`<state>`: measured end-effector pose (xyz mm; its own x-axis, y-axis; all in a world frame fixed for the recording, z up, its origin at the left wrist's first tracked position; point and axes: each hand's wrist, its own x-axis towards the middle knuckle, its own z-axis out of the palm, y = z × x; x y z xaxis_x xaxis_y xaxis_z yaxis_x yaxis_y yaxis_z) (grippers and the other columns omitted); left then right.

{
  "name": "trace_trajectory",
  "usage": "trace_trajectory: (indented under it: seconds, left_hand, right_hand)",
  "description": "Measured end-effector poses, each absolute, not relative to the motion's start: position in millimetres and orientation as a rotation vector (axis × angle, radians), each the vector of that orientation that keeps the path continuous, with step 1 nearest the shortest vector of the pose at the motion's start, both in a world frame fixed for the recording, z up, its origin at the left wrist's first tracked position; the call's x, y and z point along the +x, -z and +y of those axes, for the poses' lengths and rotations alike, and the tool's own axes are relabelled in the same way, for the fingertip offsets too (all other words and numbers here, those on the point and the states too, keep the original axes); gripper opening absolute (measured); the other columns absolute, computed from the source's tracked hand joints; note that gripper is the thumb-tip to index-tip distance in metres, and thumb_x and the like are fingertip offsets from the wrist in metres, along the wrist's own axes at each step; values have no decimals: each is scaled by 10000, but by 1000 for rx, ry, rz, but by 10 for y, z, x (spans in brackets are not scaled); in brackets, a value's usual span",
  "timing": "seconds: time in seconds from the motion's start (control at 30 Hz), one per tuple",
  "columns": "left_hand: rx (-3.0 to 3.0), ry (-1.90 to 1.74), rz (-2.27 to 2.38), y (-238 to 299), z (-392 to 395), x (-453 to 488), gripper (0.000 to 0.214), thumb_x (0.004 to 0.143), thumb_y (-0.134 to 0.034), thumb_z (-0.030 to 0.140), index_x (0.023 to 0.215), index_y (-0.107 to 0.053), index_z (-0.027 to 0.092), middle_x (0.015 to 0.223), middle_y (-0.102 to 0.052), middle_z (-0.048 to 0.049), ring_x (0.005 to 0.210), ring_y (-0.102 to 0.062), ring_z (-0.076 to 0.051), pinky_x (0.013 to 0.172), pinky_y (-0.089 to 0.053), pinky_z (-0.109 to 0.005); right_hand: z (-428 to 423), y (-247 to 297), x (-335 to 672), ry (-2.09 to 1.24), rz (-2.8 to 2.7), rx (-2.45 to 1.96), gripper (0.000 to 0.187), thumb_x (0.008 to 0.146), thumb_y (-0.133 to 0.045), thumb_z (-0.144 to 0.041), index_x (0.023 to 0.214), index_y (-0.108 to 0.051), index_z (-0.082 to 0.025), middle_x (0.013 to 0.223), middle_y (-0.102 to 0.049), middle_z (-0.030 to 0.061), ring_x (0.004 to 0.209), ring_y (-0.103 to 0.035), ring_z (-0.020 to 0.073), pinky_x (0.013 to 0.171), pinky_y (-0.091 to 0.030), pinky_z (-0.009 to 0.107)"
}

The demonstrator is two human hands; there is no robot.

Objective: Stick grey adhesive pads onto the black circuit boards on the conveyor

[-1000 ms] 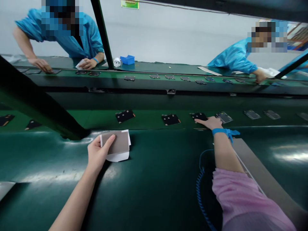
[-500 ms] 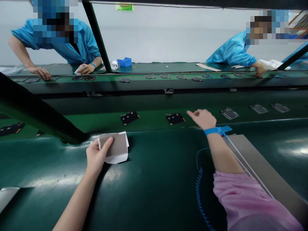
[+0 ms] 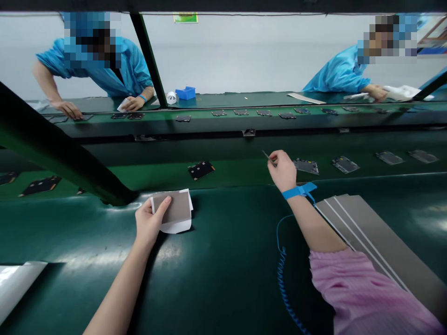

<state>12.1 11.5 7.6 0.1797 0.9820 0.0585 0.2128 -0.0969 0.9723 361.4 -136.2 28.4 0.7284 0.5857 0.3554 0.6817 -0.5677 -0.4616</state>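
My left hand (image 3: 150,218) is closed on a small grey sheet with white backing paper (image 3: 176,209), thumb on top, just above the green mat. My right hand (image 3: 282,170), with a blue wrist strap (image 3: 298,190), pinches a thin circuit board (image 3: 268,157) over the belt. The board is tilted nearly edge-on, and the fingers hide much of it. Behind that hand another circuit board (image 3: 307,166) lies on the green belt (image 3: 237,174). A black circuit board (image 3: 200,170) lies to its left on the belt.
Long grey strips (image 3: 377,232) lie under and beside my right forearm. A coiled blue cord (image 3: 284,288) runs down the mat. A dark green post (image 3: 63,149) slants across the left. Two co-workers in blue work across a second row of boards, near a blue bin (image 3: 185,93).
My right hand has moved left and lifted a circuit board off the belt. My left hand keeps its hold on the grey sheet. The view has shifted slightly.
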Motion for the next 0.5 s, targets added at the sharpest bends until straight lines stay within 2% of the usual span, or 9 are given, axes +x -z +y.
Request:
trace_trajectory:
  seconds: [0.07,0.17,0.23,0.3,0.4,0.5]
  left_hand:
    - [1514,-1019,1199,-69,118,121,390,600,-750,483,744,-694,125,667,-670,-31,588,-566,-133,543,-442,-218]
    - [1529,-1022,1188,-61,122,123,378,611,-746,482,726,-687,126,649,-658,-28,582,-559,-133,526,-426,-213]
    - [1538,-1019,1162,-67,120,126,374,619,-739,482,720,-687,126,653,-662,-35,587,-568,-142,523,-431,-219]
    - [1543,-1016,1140,-81,114,129,373,624,-731,484,717,-688,126,666,-673,-42,597,-582,-152,531,-443,-225]
    - [1541,-1023,1128,-101,101,130,371,635,-724,483,724,-689,125,668,-678,-43,606,-591,-154,541,-454,-226]
    - [1532,-1041,1114,-104,91,131,354,642,-721,475,706,-687,128,661,-681,-47,611,-598,-160,540,-464,-230]
  right_hand:
    - [-1371,-279,3545,149,-1124,-2463,196,815,-545,-391,875,-581,-208,1018,-633,134,960,-579,299,749,-442,384]
    - [-1348,-279,3452,-71,-1172,-2548,394,825,-510,-579,831,-627,-203,1009,-645,133,934,-592,303,702,-449,378]
    - [-1242,-286,3353,-65,-1110,-2519,453,881,-413,-583,829,-644,-197,998,-651,130,906,-607,280,695,-450,368]
    - [-1038,-273,3197,-32,-1097,-2475,463,889,-405,-581,842,-656,-195,997,-657,134,909,-613,279,712,-453,374]
    - [-618,-196,2917,-90,-1154,-2433,484,812,-511,-642,866,-664,-186,1051,-649,160,944,-610,304,745,-466,409]
    - [-264,-113,2742,-179,-1102,-2393,465,685,-677,-605,844,-651,-170,1055,-634,176,1013,-592,333,782,-472,433]
